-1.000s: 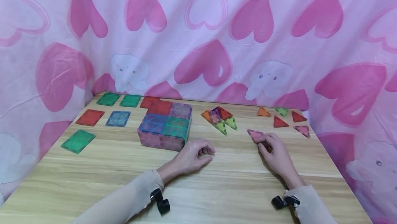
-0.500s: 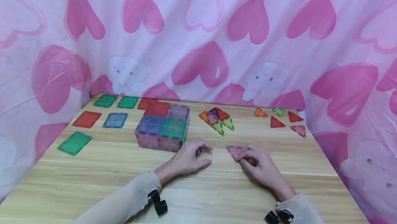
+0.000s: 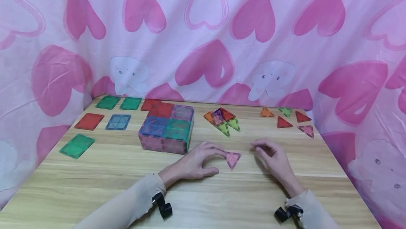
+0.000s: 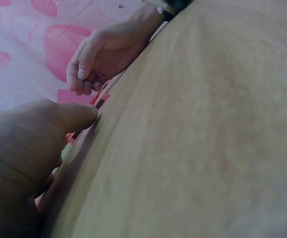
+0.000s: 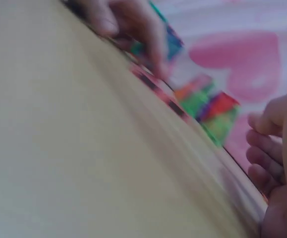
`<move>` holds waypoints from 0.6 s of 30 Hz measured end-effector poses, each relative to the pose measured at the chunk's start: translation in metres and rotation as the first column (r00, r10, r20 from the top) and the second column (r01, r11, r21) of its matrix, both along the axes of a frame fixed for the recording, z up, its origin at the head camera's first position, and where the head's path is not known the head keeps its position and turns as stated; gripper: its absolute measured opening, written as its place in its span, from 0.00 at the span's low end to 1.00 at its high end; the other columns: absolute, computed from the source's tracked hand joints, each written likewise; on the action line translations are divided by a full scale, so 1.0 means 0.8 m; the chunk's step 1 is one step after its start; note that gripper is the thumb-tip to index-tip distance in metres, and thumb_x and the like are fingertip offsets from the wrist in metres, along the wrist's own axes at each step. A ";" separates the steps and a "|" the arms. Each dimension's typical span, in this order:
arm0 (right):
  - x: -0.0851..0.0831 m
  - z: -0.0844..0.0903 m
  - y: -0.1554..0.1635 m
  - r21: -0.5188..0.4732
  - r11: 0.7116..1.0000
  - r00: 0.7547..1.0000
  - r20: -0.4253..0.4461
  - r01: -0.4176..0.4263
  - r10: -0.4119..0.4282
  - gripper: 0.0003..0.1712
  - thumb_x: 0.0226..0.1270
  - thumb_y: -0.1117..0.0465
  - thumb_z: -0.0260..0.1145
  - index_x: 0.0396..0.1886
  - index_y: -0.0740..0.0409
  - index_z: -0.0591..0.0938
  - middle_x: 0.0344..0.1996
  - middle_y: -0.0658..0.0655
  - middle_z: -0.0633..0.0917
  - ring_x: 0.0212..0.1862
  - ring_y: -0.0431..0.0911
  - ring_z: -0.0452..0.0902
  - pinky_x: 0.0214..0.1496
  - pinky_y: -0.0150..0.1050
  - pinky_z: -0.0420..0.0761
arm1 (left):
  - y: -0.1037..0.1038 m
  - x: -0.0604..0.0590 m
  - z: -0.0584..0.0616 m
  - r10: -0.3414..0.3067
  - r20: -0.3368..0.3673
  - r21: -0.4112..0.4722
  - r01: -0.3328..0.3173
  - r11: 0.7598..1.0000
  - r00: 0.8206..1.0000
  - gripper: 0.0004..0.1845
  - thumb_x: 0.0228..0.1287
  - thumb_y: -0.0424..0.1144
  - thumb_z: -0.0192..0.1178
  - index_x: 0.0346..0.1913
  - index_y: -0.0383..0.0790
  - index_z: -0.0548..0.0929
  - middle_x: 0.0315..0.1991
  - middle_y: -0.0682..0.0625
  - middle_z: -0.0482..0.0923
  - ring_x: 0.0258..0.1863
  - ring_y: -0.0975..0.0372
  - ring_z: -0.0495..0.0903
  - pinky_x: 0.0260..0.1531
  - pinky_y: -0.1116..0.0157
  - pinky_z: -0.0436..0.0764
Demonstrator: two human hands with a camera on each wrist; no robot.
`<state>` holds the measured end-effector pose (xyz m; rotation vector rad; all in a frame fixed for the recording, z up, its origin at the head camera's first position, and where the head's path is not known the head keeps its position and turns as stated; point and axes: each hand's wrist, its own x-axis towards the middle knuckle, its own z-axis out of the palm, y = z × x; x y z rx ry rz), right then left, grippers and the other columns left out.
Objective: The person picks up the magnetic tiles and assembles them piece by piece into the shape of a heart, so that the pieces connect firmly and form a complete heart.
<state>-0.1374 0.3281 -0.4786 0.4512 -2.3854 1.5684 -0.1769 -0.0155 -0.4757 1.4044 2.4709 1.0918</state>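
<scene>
Wooden table (image 3: pixel 95 183), light grain, with magnetic tiles lying on it.
Square tiles (image 3: pixel 90 121) flat at far left; tile box (image 3: pixel 166 129) left of centre; triangle cluster (image 3: pixel 222 119) mid-back; loose triangles (image 3: pixel 293 120) far right; pink triangle (image 3: pixel 233 159) flat near front centre.

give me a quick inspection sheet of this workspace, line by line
surface: wooden table, light grain, flat.
job's things: pink triangle tile lies flat between the hands; low tile box left of it.
clutter: loose square tiles at the far left; joined triangle cluster behind the hands; five loose triangles at the far right.
grippers: left hand rests on the table, fingertips at the pink triangle tile's left corner; right hand loosely curled, holds nothing, apart from the tile.
cables: nothing seen; black straps at both wrists.
surroundings: pink heart-print cloth hangs round the table.
</scene>
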 end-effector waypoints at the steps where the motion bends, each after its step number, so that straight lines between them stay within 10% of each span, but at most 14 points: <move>1: -0.005 0.000 0.008 -0.007 0.999 0.999 0.003 0.037 -0.037 0.12 0.80 0.74 0.66 0.57 0.65 0.89 0.53 0.66 0.89 0.54 0.45 0.85 0.57 0.27 0.82 | 0.000 0.000 0.001 -0.022 -0.017 -0.008 0.022 1.000 1.000 0.29 0.75 0.46 0.74 0.76 0.53 0.82 0.77 0.53 0.77 0.79 0.56 0.69 0.79 0.45 0.68; 7: -0.040 -0.001 0.060 -0.019 0.960 0.960 -0.001 0.280 -0.280 0.13 0.84 0.69 0.67 0.60 0.69 0.87 0.51 0.63 0.91 0.48 0.40 0.87 0.50 0.24 0.84 | -0.001 0.002 0.000 -0.079 -0.105 -0.082 0.071 0.994 0.991 0.33 0.79 0.52 0.69 0.82 0.58 0.76 0.84 0.53 0.69 0.81 0.56 0.64 0.79 0.43 0.66; 16: -0.081 0.003 0.120 0.070 0.785 0.786 0.020 0.616 -0.618 0.17 0.80 0.63 0.67 0.62 0.58 0.91 0.53 0.57 0.91 0.44 0.28 0.82 0.49 0.20 0.77 | 0.000 0.003 0.002 -0.031 -0.063 -0.072 0.027 0.997 0.997 0.21 0.81 0.52 0.68 0.71 0.58 0.86 0.80 0.51 0.73 0.78 0.56 0.66 0.79 0.47 0.68; 18: -0.083 0.005 0.123 0.148 0.770 0.778 0.008 0.620 -0.628 0.19 0.79 0.62 0.66 0.64 0.57 0.91 0.56 0.61 0.88 0.46 0.32 0.82 0.50 0.24 0.75 | 0.000 0.003 0.003 0.001 -0.030 -0.052 -0.003 0.999 1.000 0.15 0.79 0.51 0.70 0.63 0.58 0.89 0.78 0.51 0.75 0.77 0.57 0.68 0.78 0.47 0.69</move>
